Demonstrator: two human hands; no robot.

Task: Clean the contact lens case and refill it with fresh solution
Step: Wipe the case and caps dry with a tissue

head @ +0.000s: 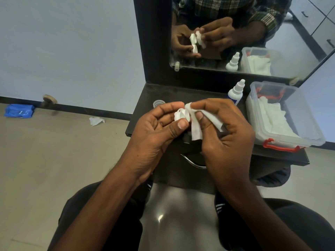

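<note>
My left hand (159,127) pinches a small white contact lens case (182,115) between thumb and fingers, above the front of a black counter (145,109). Held in my right hand (223,131) is a white tissue (196,127), whose upper corner is pressed against the case. A white solution bottle (235,93) with a blue label and a pointed nozzle stands upright at the back of the counter, right of my hands. A small clear cap (158,103) lies on the counter behind my left hand.
A clear plastic box (282,115) with red latches, holding white tissues, sits at the counter's right. A mirror (253,33) rises behind the counter. On the floor to the left lie a crumpled tissue (96,121) and a blue packet (19,110).
</note>
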